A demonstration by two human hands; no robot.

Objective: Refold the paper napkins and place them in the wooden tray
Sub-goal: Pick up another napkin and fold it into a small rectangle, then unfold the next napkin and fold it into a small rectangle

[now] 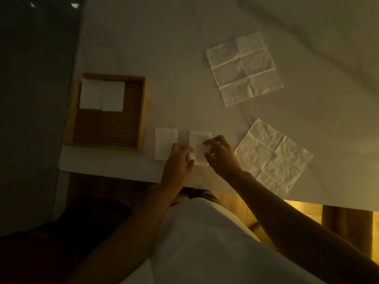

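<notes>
- A folded napkin [199, 141] near the front edge of the worktop [164, 48] is pinched at its near left corner by the curled fingers of the left hand [179, 158].
- Its right side is gripped by the bent fingers of the right hand [220, 153].
- A second folded napkin [165, 140] is laid just to the left, apart from the first.
- An open napkin [272, 156] is spread flat to the right.
- Further left, a wooden tray [143, 111] is seen with two folded napkins [102, 95] side by side in its far left corner.
- A far open napkin [244, 67] is spread beyond, creased.
</notes>
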